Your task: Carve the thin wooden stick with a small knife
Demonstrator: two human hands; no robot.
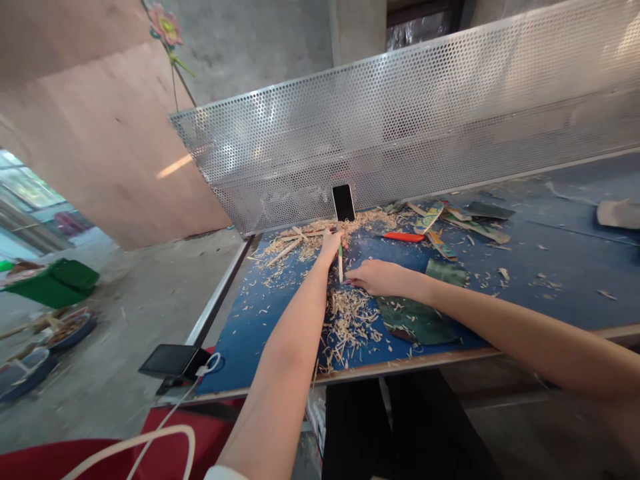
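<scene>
Stick (341, 268) juts from the left hand (331, 245), closed round it above the table (237, 343); the right hand (369, 277) curls near its tip (contents too small to tell). Slack hold could let it twist.

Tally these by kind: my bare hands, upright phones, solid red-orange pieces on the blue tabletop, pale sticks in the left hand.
Hands, left hand and right hand: 2
Phone: 1
Red-orange piece: 1
Held pale stick: 1
Total: 5

No lettering or numbers can be read.
</scene>
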